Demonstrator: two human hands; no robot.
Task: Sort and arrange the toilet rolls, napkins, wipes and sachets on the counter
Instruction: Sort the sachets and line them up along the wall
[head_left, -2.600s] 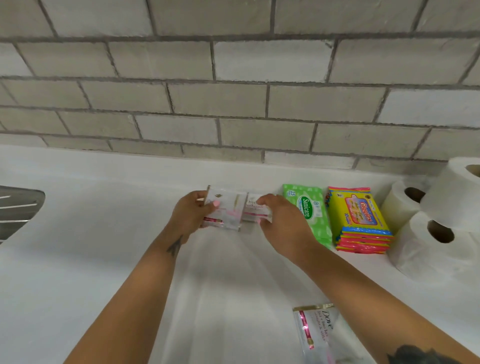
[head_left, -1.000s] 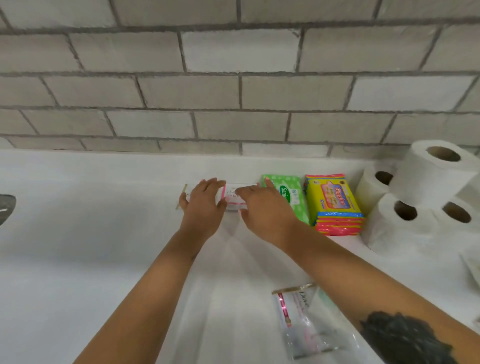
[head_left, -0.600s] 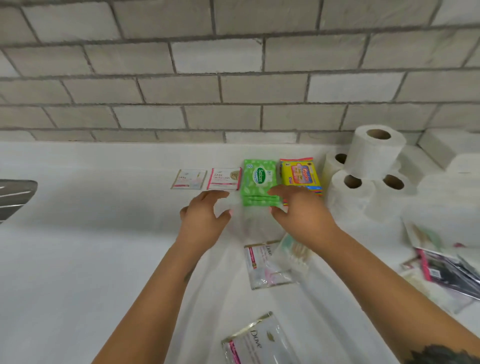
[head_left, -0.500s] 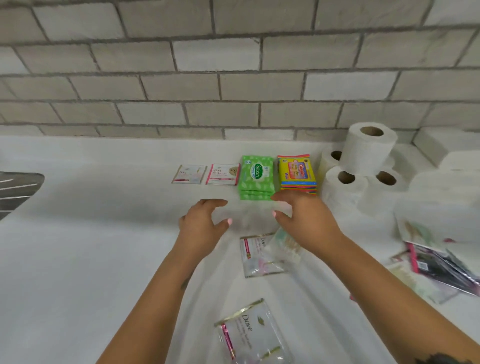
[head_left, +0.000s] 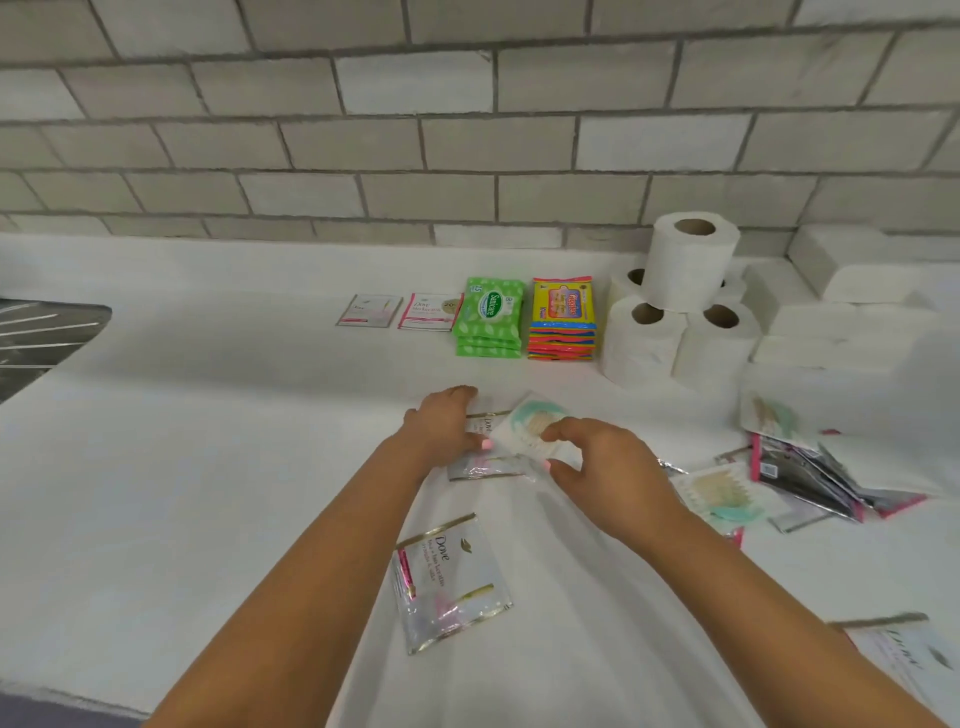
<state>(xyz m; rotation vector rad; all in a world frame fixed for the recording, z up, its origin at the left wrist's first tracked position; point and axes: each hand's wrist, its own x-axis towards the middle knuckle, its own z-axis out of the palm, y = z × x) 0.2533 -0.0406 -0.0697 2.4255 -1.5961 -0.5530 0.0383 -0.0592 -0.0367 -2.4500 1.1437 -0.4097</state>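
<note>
My left hand (head_left: 445, 427) grips a clear Dove sachet (head_left: 482, 465) lying mid-counter. My right hand (head_left: 597, 462) pinches a white-and-green sachet (head_left: 531, 422) that overlaps it. Along the back wall stand two pink-and-white sachets (head_left: 370, 310) (head_left: 430, 310), a stack of green wipes (head_left: 491, 322), a stack of yellow wipes (head_left: 562, 317) and piled toilet rolls (head_left: 685, 262). White napkin stacks (head_left: 857, 291) sit at the far right. Another Dove sachet (head_left: 448, 577) lies near me, between my forearms.
A loose heap of mixed sachets (head_left: 810, 475) lies on the right of the white counter (head_left: 208, 467), with one more sachet (head_left: 904, 654) at the lower right edge. A steel sink drainer (head_left: 41, 332) is at the left. A grey brick wall backs the counter.
Both hands left the two sachets laid in the back row and drew back toward me. They now hold two sachets at mid-counter. The camera tilted down and right.
</note>
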